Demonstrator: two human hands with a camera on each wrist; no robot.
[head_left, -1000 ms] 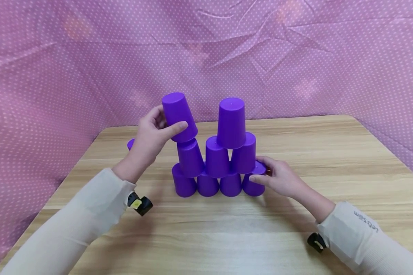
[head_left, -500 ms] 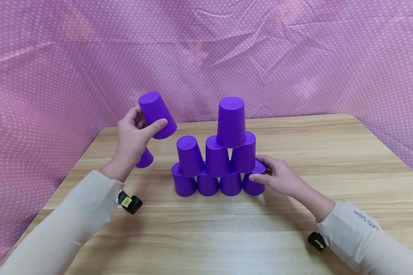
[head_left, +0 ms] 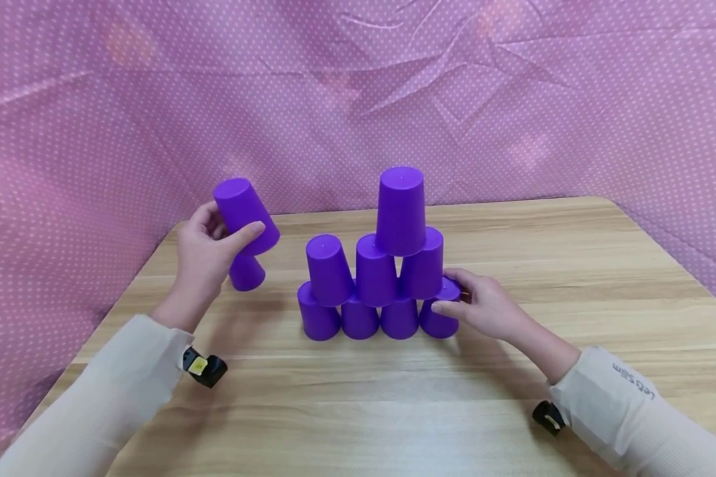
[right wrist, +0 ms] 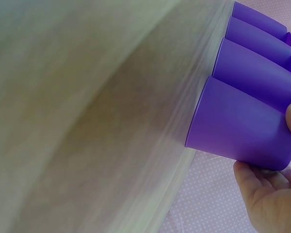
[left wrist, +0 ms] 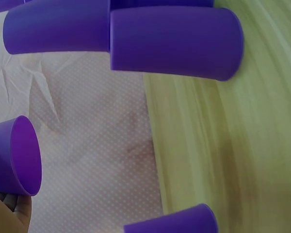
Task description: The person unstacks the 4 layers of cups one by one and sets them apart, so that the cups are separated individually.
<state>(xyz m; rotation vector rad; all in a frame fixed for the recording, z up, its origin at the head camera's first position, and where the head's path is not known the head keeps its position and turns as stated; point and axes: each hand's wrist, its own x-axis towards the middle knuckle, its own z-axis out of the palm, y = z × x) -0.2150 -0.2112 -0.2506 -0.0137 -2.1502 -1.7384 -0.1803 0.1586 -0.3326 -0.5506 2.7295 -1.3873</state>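
My left hand [head_left: 199,255] grips a tilted, upside-down purple cup [head_left: 246,215], thumb across its near side. In the left wrist view the held cup's open mouth [left wrist: 26,155] shows nothing inside. Lower down, a single purple cup [head_left: 247,273] stands upside down on the table, apart from the held one. Purple cups form a stack at the middle: several in the bottom row, three above, and one top cup [head_left: 402,212] over the right-hand pair. My right hand [head_left: 483,308] holds the rightmost bottom cup [right wrist: 247,121] between thumb and fingers.
The wooden table [head_left: 394,411] reaches back to a pink dotted cloth [head_left: 358,99] that hangs behind and along both sides. The left second-row cup [head_left: 328,270] has a bare top, beside the middle cup [head_left: 376,271].
My left hand has carried its cup leftward from above the stack's left second-row cup, then lower, over the lone cup. My right hand and the stack have stayed put.
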